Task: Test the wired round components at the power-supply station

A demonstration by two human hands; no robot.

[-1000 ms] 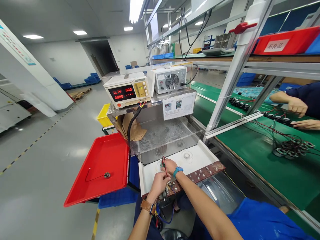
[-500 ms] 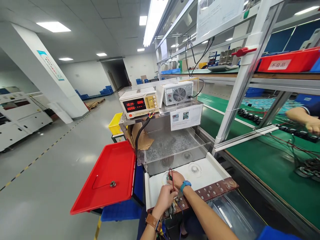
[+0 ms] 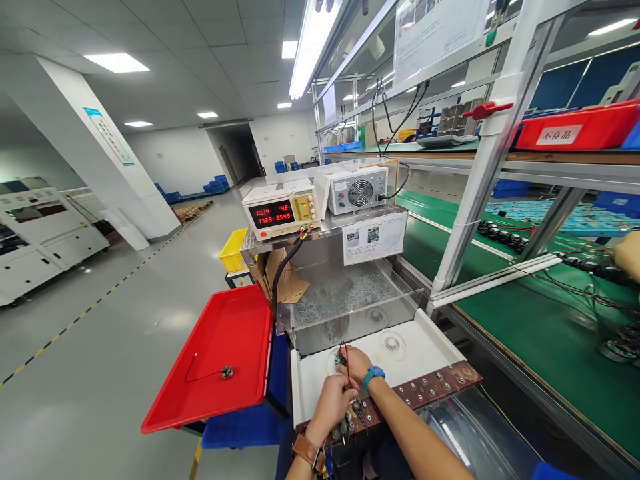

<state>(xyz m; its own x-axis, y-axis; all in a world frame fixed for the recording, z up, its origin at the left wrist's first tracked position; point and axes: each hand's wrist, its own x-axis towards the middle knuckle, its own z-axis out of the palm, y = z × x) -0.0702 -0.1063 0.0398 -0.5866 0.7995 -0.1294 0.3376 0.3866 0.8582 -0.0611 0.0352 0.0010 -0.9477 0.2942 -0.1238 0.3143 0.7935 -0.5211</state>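
My left hand [image 3: 334,403] is closed, fingers pinched around thin wires at the near edge of a white test fixture [image 3: 425,340]. My right hand [image 3: 355,364], with a blue watch at the wrist, presses down on a small part with red and black wires [image 3: 343,352] seated in a round recess of the fixture. A brown terminal strip [image 3: 430,387] runs along the fixture's front. Behind stands a power supply [image 3: 281,210] with red digits lit, and a fan-fronted unit [image 3: 356,190] beside it.
A red tray [image 3: 220,353] at left holds one small part with a wire [image 3: 226,372]. A clear acrylic box [image 3: 350,300] sits behind the fixture. At right, a green conveyor belt [image 3: 525,313] carries wired parts, and another person's hand [image 3: 630,257] shows at the edge. A red bin [image 3: 575,127] sits on the upper shelf.
The power supply's readout has changed from zeros to non-zero numbers. The camera view has lifted slightly. My hands stay at the fixture, hardly moved.
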